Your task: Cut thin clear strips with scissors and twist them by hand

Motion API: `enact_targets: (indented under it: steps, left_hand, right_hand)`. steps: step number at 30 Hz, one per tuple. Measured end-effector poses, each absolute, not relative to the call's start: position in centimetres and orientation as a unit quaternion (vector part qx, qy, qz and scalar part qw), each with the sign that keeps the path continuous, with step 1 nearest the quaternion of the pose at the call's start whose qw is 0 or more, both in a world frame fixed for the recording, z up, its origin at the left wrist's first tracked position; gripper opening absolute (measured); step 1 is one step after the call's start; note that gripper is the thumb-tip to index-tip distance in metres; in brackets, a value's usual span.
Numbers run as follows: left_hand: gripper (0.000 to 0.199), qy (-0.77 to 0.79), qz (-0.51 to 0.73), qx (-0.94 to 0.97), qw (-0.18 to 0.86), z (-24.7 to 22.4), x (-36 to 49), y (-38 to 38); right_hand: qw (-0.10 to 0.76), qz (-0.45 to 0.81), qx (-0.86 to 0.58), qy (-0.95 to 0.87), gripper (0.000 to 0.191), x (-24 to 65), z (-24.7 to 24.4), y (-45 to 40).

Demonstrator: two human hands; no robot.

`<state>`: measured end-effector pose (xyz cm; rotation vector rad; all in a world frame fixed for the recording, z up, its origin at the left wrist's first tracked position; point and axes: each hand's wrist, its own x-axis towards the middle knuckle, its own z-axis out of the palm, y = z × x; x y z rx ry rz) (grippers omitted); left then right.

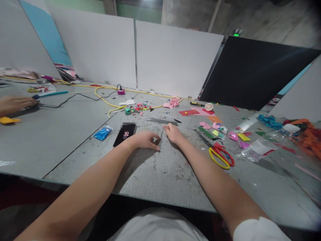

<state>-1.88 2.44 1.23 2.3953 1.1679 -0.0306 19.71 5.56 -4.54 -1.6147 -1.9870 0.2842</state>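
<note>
Grey worktop [160,180]: carries everything here, with pale upright panels [175,60] and one black panel [258,73] along its far side.
Thin wires [162,140]: between the two hands, near the middle of the worktop.
Left hand [147,139]: thumb and forefinger apart, their tips just beside the wires.
Right hand [173,134]: fingers curled together at the far end of the wires; whether they clamp them, I cannot tell.
Straight ahead: a bundle of wires [160,119] lies crosswise just beyond the hands, with loose beads [141,107] and yellow cable [104,96] farther off.
Left side: the phone [126,134] lies close against the left wrist, a blue packet [103,133] beside it.
Right side: scissors [222,157] with red and yellow handles lie near the right forearm, their dark blades pointing away from the person; coloured scraps [213,129] and a clear bottle [260,144] on its side lie around and past them.
Far left: another person's hand [17,104], well apart, near a blue stick [54,94] and an orange piece [9,120].
</note>
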Motion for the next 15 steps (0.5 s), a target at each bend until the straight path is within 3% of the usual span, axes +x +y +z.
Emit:
enact_targets:
  steps: [6,15]
  left_hand:
    - [0.074,0.436,0.002,0.868,0.239,1.05,-1.05,1.55]
    - [0.094,0.417,-0.011,0.873,0.253,1.52,-1.08,1.43]
  right_hand:
    - [0.272,0.07,-0.579,-0.765,0.037,19.48,-5.08,5.62]
    - [0.27,0.084,-0.55,-0.786,0.041,19.78,-5.25,5.34]
